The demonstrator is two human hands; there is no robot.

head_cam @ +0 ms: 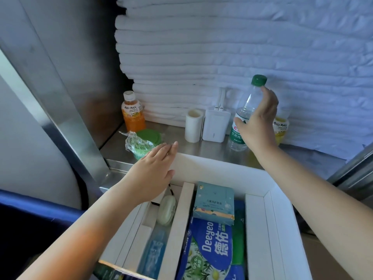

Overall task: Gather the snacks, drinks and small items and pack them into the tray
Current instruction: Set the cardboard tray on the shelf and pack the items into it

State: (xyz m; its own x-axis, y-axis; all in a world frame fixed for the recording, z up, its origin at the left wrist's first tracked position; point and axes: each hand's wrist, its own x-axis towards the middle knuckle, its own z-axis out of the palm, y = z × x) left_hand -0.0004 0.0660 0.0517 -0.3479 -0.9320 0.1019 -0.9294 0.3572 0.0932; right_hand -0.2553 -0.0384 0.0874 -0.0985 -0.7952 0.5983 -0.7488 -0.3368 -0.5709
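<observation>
Right of centre, the right hand [256,122] grips the tilted water bottle [249,104] above the desk [173,144]. The left hand [153,168], fingers straight, lies over the tray [212,164] rim at lower centre. Swinging the bottle out could topple the yellow drink [281,126] just behind it.

White partitioned tray [212,164] at 6 o'clock holds wipes pack [210,245] and teal box [214,201]. Green-capped water bottle [250,102], tilted, in right hand [257,122] at 1 o'clock; orange juice bottle [133,116] upright at 11 o'clock.
</observation>
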